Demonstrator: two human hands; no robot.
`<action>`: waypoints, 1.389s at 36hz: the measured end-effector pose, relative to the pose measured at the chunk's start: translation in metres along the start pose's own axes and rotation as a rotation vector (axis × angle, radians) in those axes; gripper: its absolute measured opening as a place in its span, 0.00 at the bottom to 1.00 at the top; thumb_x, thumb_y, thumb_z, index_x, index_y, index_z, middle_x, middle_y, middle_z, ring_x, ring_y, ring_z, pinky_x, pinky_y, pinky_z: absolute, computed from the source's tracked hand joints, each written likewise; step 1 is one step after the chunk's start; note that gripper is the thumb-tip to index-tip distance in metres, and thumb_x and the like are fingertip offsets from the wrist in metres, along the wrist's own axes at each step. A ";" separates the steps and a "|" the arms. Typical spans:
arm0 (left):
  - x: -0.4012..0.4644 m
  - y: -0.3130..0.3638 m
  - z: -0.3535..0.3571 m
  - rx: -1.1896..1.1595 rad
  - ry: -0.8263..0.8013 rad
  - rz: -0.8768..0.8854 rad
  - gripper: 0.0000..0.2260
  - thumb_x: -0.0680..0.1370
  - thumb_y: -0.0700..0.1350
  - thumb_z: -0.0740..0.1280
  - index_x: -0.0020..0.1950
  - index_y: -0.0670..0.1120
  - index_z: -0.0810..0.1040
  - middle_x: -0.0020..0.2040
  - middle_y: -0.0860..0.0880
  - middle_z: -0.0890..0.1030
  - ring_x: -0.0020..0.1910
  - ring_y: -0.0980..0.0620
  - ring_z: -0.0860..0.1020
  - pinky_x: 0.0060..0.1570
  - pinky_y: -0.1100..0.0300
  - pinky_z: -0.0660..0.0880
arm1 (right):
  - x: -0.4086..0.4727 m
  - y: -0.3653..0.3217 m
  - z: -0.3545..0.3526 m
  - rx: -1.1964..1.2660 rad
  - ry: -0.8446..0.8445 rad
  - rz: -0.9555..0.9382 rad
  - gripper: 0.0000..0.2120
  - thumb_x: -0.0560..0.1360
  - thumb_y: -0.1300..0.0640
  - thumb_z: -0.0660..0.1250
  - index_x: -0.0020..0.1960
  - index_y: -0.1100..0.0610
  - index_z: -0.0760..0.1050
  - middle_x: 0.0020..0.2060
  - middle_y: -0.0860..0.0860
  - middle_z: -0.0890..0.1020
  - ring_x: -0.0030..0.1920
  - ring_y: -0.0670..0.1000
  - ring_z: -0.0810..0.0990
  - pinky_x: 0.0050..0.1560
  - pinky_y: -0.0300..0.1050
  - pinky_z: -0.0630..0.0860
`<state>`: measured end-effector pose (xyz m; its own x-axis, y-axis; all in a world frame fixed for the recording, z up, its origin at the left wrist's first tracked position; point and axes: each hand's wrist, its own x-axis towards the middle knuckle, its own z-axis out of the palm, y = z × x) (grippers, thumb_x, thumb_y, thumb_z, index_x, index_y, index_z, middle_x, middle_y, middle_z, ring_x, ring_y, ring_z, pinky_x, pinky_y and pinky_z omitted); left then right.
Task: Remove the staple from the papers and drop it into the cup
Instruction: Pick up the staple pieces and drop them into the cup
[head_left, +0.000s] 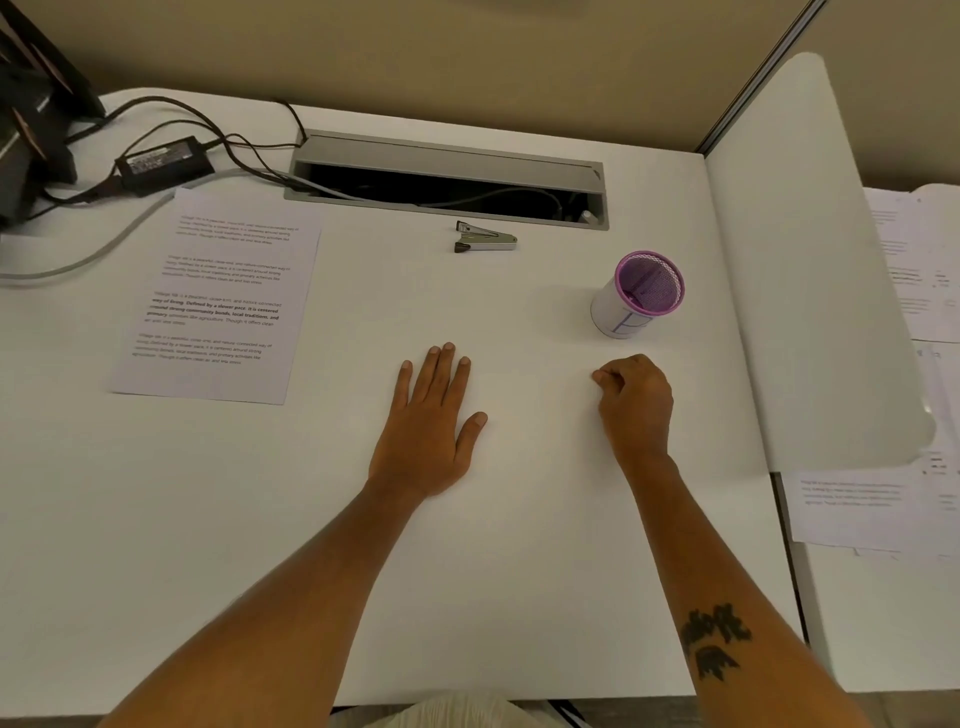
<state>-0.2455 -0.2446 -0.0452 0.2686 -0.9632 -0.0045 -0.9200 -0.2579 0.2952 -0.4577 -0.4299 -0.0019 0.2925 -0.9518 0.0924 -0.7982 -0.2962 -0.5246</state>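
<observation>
The task looks not yet started. The printed papers (215, 296) lie flat on the left part of the white table (519, 571), well apart from both hands, and the staple is too small to see from here, so I cannot tell at which corner it sits. The staple remover (485, 237) lies untouched near the grey cable tray (447, 176), between the papers and the cup. The cup (638, 294), purple mesh inside with a white wrap, stands upright on the right, just beyond the right hand; whether anything lies in it I cannot tell. The left hand (428, 426) rests flat on the table with straight fingers and holds nothing. The right hand (635, 402) rests with its fingers curled loosely, and it seems to hold nothing. In my judgement all steps remain: to take the remover, to pull the staple out, to drop it in the cup.
</observation>
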 end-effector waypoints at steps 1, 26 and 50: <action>0.000 0.000 0.000 0.000 0.000 0.000 0.33 0.88 0.62 0.45 0.88 0.46 0.50 0.89 0.44 0.49 0.88 0.46 0.45 0.85 0.39 0.50 | 0.000 -0.001 0.001 -0.017 -0.008 0.000 0.03 0.79 0.64 0.72 0.48 0.63 0.85 0.45 0.57 0.84 0.49 0.59 0.81 0.49 0.48 0.76; 0.000 0.002 -0.005 -0.001 -0.029 -0.004 0.33 0.87 0.63 0.44 0.88 0.45 0.50 0.89 0.43 0.49 0.88 0.45 0.45 0.85 0.38 0.49 | 0.043 -0.042 -0.068 0.077 0.020 -0.053 0.07 0.81 0.65 0.65 0.48 0.65 0.81 0.46 0.60 0.83 0.45 0.53 0.75 0.44 0.35 0.63; 0.000 0.002 -0.006 -0.018 -0.027 -0.002 0.33 0.87 0.62 0.46 0.88 0.45 0.50 0.89 0.43 0.49 0.88 0.45 0.46 0.85 0.38 0.50 | 0.103 -0.044 -0.100 -0.010 0.104 -0.138 0.04 0.74 0.67 0.73 0.47 0.64 0.86 0.43 0.59 0.88 0.42 0.56 0.85 0.48 0.40 0.77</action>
<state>-0.2456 -0.2444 -0.0390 0.2626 -0.9644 -0.0312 -0.9139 -0.2589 0.3127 -0.4445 -0.5229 0.1152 0.3435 -0.9051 0.2506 -0.7594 -0.4247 -0.4928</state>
